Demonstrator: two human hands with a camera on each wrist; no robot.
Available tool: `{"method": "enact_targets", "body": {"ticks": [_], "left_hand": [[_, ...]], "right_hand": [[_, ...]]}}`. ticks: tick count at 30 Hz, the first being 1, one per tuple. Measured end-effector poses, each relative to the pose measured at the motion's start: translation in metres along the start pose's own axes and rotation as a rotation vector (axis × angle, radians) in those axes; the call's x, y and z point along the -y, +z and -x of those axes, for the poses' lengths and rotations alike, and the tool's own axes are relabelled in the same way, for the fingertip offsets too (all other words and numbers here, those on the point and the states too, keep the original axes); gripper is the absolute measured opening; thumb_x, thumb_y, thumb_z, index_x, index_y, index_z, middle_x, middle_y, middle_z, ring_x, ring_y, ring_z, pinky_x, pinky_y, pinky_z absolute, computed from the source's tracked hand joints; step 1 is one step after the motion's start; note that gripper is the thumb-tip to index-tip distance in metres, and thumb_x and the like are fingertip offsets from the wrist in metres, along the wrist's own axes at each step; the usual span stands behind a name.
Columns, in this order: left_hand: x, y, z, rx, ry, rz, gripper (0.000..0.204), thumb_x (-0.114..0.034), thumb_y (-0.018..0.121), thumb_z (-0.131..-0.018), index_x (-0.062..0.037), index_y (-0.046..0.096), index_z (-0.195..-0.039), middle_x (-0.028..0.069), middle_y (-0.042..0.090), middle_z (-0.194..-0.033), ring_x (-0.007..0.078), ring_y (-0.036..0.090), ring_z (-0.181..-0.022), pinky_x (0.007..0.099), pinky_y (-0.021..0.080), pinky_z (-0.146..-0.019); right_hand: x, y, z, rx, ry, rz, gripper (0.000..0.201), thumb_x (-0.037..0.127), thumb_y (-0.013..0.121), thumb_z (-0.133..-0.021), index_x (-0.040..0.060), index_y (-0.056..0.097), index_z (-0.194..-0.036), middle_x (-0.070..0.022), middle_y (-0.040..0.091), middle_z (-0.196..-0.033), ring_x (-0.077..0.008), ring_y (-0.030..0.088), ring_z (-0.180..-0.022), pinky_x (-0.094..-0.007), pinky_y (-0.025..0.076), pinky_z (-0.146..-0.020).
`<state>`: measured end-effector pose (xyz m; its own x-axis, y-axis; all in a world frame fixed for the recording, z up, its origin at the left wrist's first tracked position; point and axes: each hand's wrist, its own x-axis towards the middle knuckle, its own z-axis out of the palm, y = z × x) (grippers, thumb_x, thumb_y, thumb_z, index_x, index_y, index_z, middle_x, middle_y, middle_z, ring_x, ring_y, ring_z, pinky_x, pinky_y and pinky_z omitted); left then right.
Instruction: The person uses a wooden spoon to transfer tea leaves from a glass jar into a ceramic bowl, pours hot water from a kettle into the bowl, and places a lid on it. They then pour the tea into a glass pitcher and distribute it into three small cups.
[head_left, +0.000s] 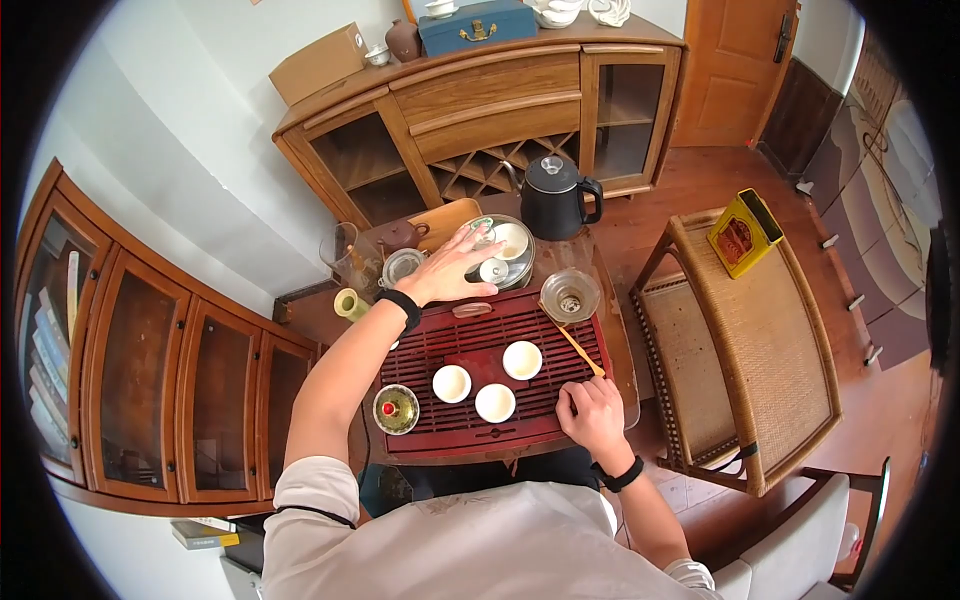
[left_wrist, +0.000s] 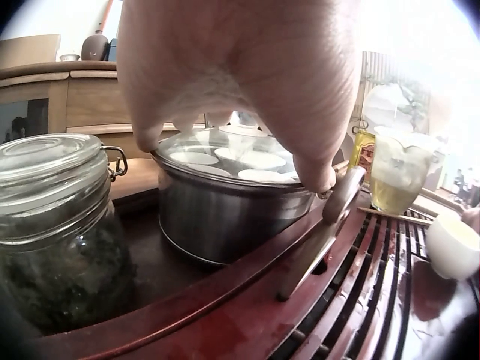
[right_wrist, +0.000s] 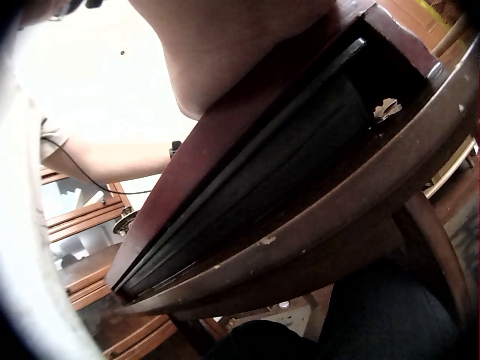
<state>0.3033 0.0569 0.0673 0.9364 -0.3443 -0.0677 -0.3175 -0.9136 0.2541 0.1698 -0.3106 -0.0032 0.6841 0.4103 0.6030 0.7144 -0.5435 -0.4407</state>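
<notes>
My left hand spreads over a round steel pot, thumb and fingers apart and reaching down about its rim. White cups show inside the pot; the palm hides part of them in the left wrist view. Lower right, my right hand rests at the edge of the dark red slatted tea tray, fingers loosely curled. A thin wooden stick ends close by its fingertips. Three white cups, one of them nearest the front, stand on the tray.
Left of the pot stands a lidded glass jar of dark leaves. A glass pitcher sits at the tray's right, a lidded bowl at its left. Behind are a black kettle and small brown teapot. A rattan stand is at right.
</notes>
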Motion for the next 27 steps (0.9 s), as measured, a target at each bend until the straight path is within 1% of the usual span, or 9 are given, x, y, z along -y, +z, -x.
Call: {"method": "enact_targets", "body": {"ticks": [8, 21, 23, 24, 26, 27], "left_hand": [[0.0057, 0.0054, -0.0014, -0.007, 0.018, 0.019, 0.090, -0.059, 0.079, -0.092, -0.0362, 0.039, -0.170, 0.0205, 0.022, -0.180, 0.0467, 0.013, -0.166, 0.0561, 0.029, -0.131], [0.0029, 0.0040, -0.0012, 0.014, 0.011, 0.012, 0.090, -0.059, 0.077, -0.094, -0.0368, 0.037, -0.170, 0.0199, 0.019, -0.181, 0.0473, 0.012, -0.166, 0.0562, 0.027, -0.132], [0.0011, 0.0017, -0.0011, 0.028, 0.012, 0.013, 0.086, -0.061, 0.075, -0.095, -0.0396, 0.038, -0.169, 0.0259, 0.014, -0.180, 0.0498, 0.013, -0.165, 0.0562, 0.026, -0.132], [0.0017, 0.0027, -0.0011, 0.026, 0.013, 0.014, 0.086, -0.061, 0.075, -0.095, -0.0396, 0.038, -0.169, 0.0259, 0.014, -0.180, 0.0498, 0.013, -0.165, 0.0562, 0.026, -0.132], [0.0025, 0.0049, -0.0015, -0.010, 0.044, -0.031, 0.083, -0.060, 0.073, -0.096, -0.0412, 0.038, -0.169, 0.0328, 0.010, -0.178, 0.0517, 0.013, -0.165, 0.0556, 0.025, -0.133], [0.0006, 0.0033, -0.0005, -0.009, 0.045, -0.029, 0.083, -0.060, 0.073, -0.096, -0.0412, 0.038, -0.169, 0.0328, 0.010, -0.178, 0.0517, 0.013, -0.165, 0.0556, 0.025, -0.133]], "right_hand": [[-0.0005, 0.0010, 0.0009, -0.006, -0.007, 0.000, 0.007, 0.009, 0.078, -0.085, 0.0081, 0.072, -0.088, -0.0061, 0.063, -0.073, -0.0272, 0.062, -0.072, -0.0411, 0.050, -0.071], [0.0010, 0.0001, -0.0020, -0.010, -0.008, 0.005, 0.008, 0.009, 0.079, -0.085, 0.0083, 0.072, -0.087, -0.0056, 0.063, -0.072, -0.0267, 0.063, -0.071, -0.0406, 0.050, -0.070], [0.0015, -0.0002, -0.0013, -0.008, -0.011, 0.006, 0.008, 0.009, 0.079, -0.084, 0.0083, 0.072, -0.087, -0.0056, 0.063, -0.072, -0.0267, 0.063, -0.071, -0.0405, 0.050, -0.070], [0.0005, 0.0012, -0.0006, -0.012, -0.012, 0.005, 0.008, 0.009, 0.079, -0.084, 0.0084, 0.072, -0.087, -0.0055, 0.063, -0.072, -0.0267, 0.063, -0.071, -0.0405, 0.050, -0.070], [-0.0004, 0.0010, 0.0002, -0.017, -0.012, 0.008, 0.008, 0.009, 0.079, -0.084, 0.0085, 0.072, -0.087, -0.0055, 0.063, -0.072, -0.0267, 0.063, -0.071, -0.0404, 0.050, -0.070], [0.0007, 0.0003, -0.0009, -0.014, -0.011, 0.007, 0.008, 0.009, 0.079, -0.084, 0.0085, 0.072, -0.087, -0.0055, 0.063, -0.072, -0.0267, 0.063, -0.071, -0.0405, 0.050, -0.070]]}}
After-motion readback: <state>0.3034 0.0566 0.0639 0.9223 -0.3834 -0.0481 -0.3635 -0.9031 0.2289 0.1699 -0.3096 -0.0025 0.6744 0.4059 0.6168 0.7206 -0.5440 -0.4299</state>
